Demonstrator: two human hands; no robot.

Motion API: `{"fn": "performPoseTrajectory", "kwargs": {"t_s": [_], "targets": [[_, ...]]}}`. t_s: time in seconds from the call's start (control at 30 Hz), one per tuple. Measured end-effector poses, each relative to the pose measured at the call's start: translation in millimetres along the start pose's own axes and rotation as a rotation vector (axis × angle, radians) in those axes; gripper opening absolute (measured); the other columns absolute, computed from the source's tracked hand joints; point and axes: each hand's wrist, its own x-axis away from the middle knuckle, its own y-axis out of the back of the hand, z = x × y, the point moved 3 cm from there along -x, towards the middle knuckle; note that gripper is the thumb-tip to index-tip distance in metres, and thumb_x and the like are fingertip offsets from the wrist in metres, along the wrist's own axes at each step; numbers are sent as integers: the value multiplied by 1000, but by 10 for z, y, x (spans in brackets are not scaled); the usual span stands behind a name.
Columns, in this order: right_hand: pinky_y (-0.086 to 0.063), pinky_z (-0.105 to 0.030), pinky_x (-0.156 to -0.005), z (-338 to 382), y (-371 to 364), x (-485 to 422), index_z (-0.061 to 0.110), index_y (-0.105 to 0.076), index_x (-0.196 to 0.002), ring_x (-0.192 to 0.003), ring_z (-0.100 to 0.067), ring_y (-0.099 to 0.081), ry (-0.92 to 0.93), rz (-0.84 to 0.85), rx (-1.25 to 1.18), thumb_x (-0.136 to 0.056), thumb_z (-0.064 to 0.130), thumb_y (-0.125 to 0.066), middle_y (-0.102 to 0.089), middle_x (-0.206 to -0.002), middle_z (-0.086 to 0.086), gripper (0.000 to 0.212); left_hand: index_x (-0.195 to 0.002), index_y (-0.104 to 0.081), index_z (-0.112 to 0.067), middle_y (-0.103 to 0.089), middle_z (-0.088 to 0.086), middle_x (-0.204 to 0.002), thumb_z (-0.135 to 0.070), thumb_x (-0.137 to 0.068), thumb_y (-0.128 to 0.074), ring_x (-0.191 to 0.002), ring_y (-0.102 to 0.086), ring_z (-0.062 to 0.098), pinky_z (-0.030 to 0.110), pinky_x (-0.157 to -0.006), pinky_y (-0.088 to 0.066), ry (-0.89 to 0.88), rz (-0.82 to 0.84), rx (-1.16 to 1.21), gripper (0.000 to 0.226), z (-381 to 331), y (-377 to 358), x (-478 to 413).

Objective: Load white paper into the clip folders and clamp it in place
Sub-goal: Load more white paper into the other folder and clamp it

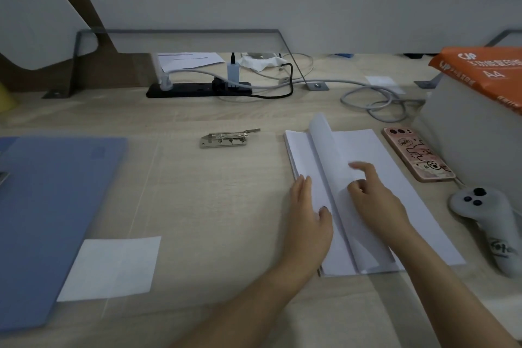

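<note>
Light wood-grain table (226, 206).
- Blue folder (50, 206) laid flat at left edge.
- White sheet (113, 268) laid near front, left edge touching folder's right edge.
- Metal clip (226, 139) placed loose at centre, well apart from the rest.
- White paper stack (395, 192) set right of centre, top sheet (324, 144) curled upward.
- Phone (418, 155) in pink case laid just beside stack; grey controller (485, 223) set nearer front.
- Black power strip (197, 89) and grey cables (375, 102) run along back; crumpled tissue (262, 61) behind strip.
- Grey box (466, 135) stood at right edge.
</note>
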Motion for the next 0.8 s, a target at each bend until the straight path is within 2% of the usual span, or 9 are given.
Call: {"fn": "performPoseTrajectory", "kwargs": {"t_s": [0.07, 0.1, 0.17, 0.23, 0.37, 0.47, 0.57, 0.7, 0.8], "targets": [[-25, -27, -46, 39, -13, 45, 35, -32, -138, -49, -13, -39, 101, -5, 104, -95, 15, -32, -43, -59, 4, 47, -144, -27, -17, -28, -7, -148, -5, -95, -39, -132, -33, 2, 13, -106, -28, 38, -113, 193, 52, 14, 53, -31], [-26, -26, -47, 72, -19, 66, 37, -37, -135, -51, -10, -40, 120, 10, 140, -95, 16, -31, -45, -61, 6, 45, -140, -33, -17, -38, -9, -139, -8, -95, -40, -123, -41, 2, 17, -102, -35, 85, -114, 254, 46, 27, 59, -57], [-29, -22, -50, 109, -27, 77, 36, -49, -124, -58, -3, -43, 116, 46, 152, -96, 21, -29, -52, -77, 8, 37, -126, -51, -12, -52, -5, -113, -16, -97, -41, -106, -50, 10, 29, -94, -43, 199, -39, 302, 32, 48, 38, -108], [-31, -19, -53, 121, -37, 77, 36, -53, -117, -65, -6, -48, 100, 75, 137, -97, 28, -31, -58, -96, 7, 31, -108, -63, -6, -59, 9, -94, -22, -97, -41, -93, -56, 21, 38, -88, -47, 245, 19, 368, 29, 59, 23, -129], [-36, -26, -69, 98, -42, 84, 37, -54, -115, -86, -10, -51, 95, 80, 111, -94, 49, -34, -62, -114, 8, 32, -98, -67, -27, -70, 7, -108, -28, -97, -41, -103, -65, 19, 32, -93, -51, 280, 57, 429, 26, 77, 20, -90], [-36, -28, -73, 99, -43, 75, 37, -54, -115, -88, -10, -51, 91, 75, 101, -92, 53, -34, -62, -116, 8, 34, -106, -65, -28, -69, 3, -112, -30, -98, -40, -105, -64, 13, 25, -91, -50, 288, 84, 459, 26, 92, 7, -81], [-36, -28, -73, 104, -38, 74, 36, -54, -115, -88, -11, -52, 87, 71, 88, -91, 53, -35, -62, -115, 8, 35, -107, -63, -30, -67, -1, -116, -30, -98, -40, -109, -61, 10, 24, -96, -47, 292, 98, 464, 24, 68, 17, -69], [-37, -23, -61, 137, -21, 95, 39, -54, -108, -81, -8, -55, 88, 67, 60, -85, 62, -39, -63, -103, 10, 35, -126, -56, -26, -61, -4, -127, -34, -97, -41, -120, -53, 8, 31, -108, -40, 280, 101, 443, 34, 66, 11, -70], [-34, -18, -55, 186, -35, 103, 37, -51, -109, -67, -4, -51, 94, 60, 109, -83, 63, -43, -57, -85, 11, 38, -125, -57, -26, -62, -1, -124, -31, -98, -40, -117, -55, 10, 30, -106, -42, 280, 80, 425, 32, 77, 31, -82]]}}
